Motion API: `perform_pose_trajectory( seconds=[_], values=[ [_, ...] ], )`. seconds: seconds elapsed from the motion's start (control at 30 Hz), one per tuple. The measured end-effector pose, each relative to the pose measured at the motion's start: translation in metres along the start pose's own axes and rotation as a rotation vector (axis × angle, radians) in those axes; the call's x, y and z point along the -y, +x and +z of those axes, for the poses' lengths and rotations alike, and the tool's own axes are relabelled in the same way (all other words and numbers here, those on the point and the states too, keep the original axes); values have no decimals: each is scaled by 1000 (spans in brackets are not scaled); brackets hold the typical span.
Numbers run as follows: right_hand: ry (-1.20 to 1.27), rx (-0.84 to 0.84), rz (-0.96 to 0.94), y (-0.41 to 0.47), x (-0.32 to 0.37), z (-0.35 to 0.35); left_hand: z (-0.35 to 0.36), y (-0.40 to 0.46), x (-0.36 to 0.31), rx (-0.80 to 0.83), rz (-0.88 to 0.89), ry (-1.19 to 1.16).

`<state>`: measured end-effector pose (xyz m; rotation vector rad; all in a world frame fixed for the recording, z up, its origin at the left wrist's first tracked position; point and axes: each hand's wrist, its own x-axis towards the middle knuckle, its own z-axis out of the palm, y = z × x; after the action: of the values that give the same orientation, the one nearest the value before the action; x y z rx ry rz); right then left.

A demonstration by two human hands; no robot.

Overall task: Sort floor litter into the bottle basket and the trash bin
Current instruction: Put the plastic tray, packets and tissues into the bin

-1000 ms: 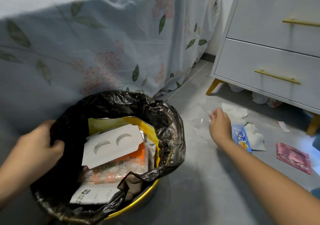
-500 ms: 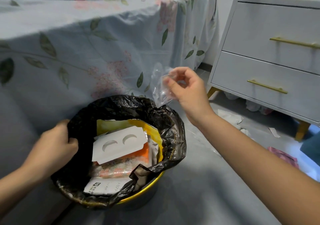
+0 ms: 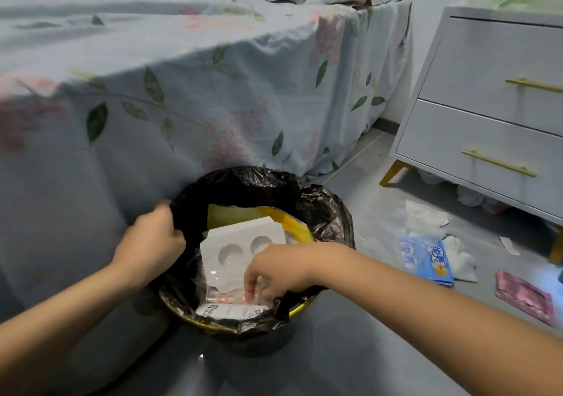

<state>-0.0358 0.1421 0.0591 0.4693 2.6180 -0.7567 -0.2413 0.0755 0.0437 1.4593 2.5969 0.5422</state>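
Note:
The trash bin, yellow with a black liner, stands on the floor against the bed. My left hand grips the liner's left rim. My right hand reaches down inside the bin, its curled fingers pinching a clear plastic wrapper that lies over the rubbish. A white moulded card tray and other packets fill the bin. On the floor to the right lie a blue snack packet, a pink wrapper, white tissues and a paper scrap.
The bed with its floral sheet hangs down behind and left of the bin. A white nightstand with gold handles and legs stands at the right, with crumpled litter under it. Grey floor tiles lie in front.
My right hand picked a clear wrapper off the floor, lifted it over the bin, and now has it down inside the bin. My left hand kept its hold on the liner.

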Motion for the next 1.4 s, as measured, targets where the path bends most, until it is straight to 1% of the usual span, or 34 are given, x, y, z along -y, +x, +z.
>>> perform_pose_trajectory(
  seconds=[0.07, 0.1, 0.13, 0.17, 0.2, 0.23, 0.27, 0.3, 0.33, 0.37, 0.4, 0.43, 0.5, 0.53, 0.6, 0.67, 0.7, 0.77, 0.83, 0.87, 0.93, 1.03, 1.1, 1.2, 1.3, 1.4],
  values=[
    [54, -15, -9, -6, -3, -6, -3, -2, -4, 24, -3, 39],
    [98, -54, -17, -12, -6, -11, -6, -5, -7, 32, 0, 107],
    [164, -126, -24, -19, -10, -17, -9, -8, -11, 18, 22, 213],
    [249, -249, -30, -28, -15, -24, -14, -10, -16, -27, 60, 326],
    [337, -425, -34, -37, -23, -30, -19, -13, -23, -96, 107, 412],
    [412, -641, -30, -45, -34, -34, -25, -15, -30, -167, 171, 451],
    [459, -863, -10, -53, -49, -36, -30, -17, -39, -215, 255, 435],
    [478, -1059, 34, -59, -67, -35, -33, -18, -50, -230, 360, 369],
    [474, -1211, 110, -63, -88, -31, -32, -19, -62, -210, 472, 278],
    [466, -1313, 217, -65, -112, -24, -29, -18, -76, -160, 571, 177],
    [469, -1363, 352, -66, -135, -14, -22, -17, -90, -86, 641, 84],
    [480, -1358, 499, -66, -159, -2, -14, -15, -104, -5, 683, 11],
    [484, -1234, 753, -69, -202, 29, 2, -6, -128, 109, 761, -44],
    [471, -1160, 838, -72, -220, 46, 10, 1, -138, 129, 825, -32],
    [448, -1041, 943, -78, -245, 76, 19, 20, -154, 155, 930, 24],
    [403, -948, 1034, -83, -261, 98, 24, 41, -164, 192, 966, 109],
    [367, -930, 1101, -84, -267, 106, 26, 49, -167, 213, 958, 162],
    [334, -982, 1276, -85, -275, 114, 30, 60, -171, 281, 897, 237],
    [401, -1066, 1463, -86, -281, 118, 33, 63, -171, 387, 794, 177],
    [461, -1078, 1543, -86, -283, 120, 36, 63, -169, 404, 770, 146],
    [561, -1022, 1646, -86, -288, 124, 40, 62, -166, 372, 796, 130],
    [548, -931, 1670, -81, -292, 129, 40, 61, -166, 349, 818, 120],
    [527, -908, 1652, -78, -294, 131, 41, 62, -167, 374, 800, 117],
    [598, -897, 1617, -78, -294, 130, 41, 64, -167, 382, 801, 129],
    [671, -956, 1520, -80, -294, 128, 41, 63, -167, 380, 802, 118],
    [721, -1099, 1347, -80, -295, 129, 43, 63, -165, 375, 797, 100]
  ],
)
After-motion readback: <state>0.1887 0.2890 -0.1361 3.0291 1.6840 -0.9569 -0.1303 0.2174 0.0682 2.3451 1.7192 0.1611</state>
